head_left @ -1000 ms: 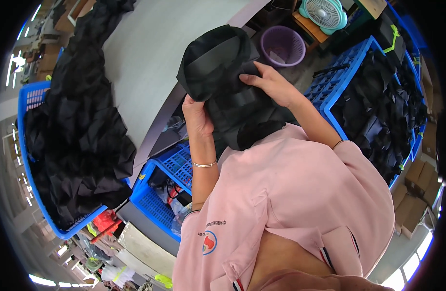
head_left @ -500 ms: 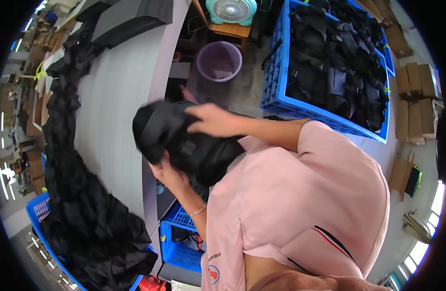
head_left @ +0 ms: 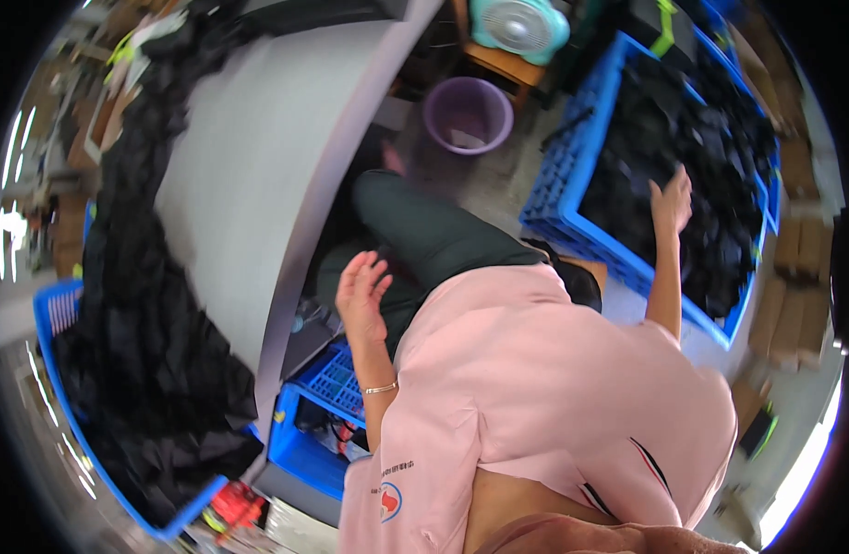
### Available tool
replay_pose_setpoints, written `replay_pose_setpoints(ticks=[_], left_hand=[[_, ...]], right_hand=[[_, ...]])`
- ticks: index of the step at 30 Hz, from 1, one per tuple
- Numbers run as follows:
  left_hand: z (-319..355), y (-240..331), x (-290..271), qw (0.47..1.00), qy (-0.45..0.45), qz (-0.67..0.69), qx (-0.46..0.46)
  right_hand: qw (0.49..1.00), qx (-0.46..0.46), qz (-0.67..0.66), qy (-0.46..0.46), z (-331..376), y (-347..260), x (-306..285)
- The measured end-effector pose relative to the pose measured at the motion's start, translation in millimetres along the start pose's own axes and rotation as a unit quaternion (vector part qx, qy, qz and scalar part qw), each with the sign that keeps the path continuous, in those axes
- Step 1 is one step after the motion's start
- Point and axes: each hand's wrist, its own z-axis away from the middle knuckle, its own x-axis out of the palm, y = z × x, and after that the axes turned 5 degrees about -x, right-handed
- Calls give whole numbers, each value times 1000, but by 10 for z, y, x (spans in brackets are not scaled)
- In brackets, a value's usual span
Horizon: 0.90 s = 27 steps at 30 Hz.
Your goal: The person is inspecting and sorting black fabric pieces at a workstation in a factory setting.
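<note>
My left hand (head_left: 361, 294) is raised beside the table edge, above my dark trousers. Its fingers are loosely bent and apart, with nothing in them. Out to the right, my right hand (head_left: 672, 203) hovers over a blue plastic crate (head_left: 572, 220), fingers spread and empty. Inside that crate lies a heap of black fabric pieces (head_left: 710, 263); motion blurs them, so I cannot tell one from another. Another long pile of black fabric (head_left: 152, 342) runs along the far left side of the pale table (head_left: 244, 157).
A purple basket (head_left: 469, 115) stands on the floor, near a teal fan (head_left: 519, 28) on a wooden stool. Below the table edge sits a blue basket (head_left: 309, 448). Another blue crate (head_left: 50, 355) holds the left pile's lower end. Cardboard boxes (head_left: 798, 295) are stacked at right.
The black fabric piece that both hands held has left them. My right hand has swung right to the crate, while my left stays near the table. The whole view has turned.
</note>
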Motion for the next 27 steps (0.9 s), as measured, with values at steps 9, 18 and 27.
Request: replay_pose_setpoints(ticks=[9, 18, 27], left_hand=[[-113, 224, -33, 999, -7, 9, 37], [-703, 1376, -1190, 842, 309, -239, 373], [-1429, 3501, -2247, 471, 515, -569, 435]], right_hand=[[961, -81, -36, -261, 342, 205, 1841], [967, -4, 99, -236, 101, -784, 767], [952, -302, 1, -46, 284, -1623, 306]])
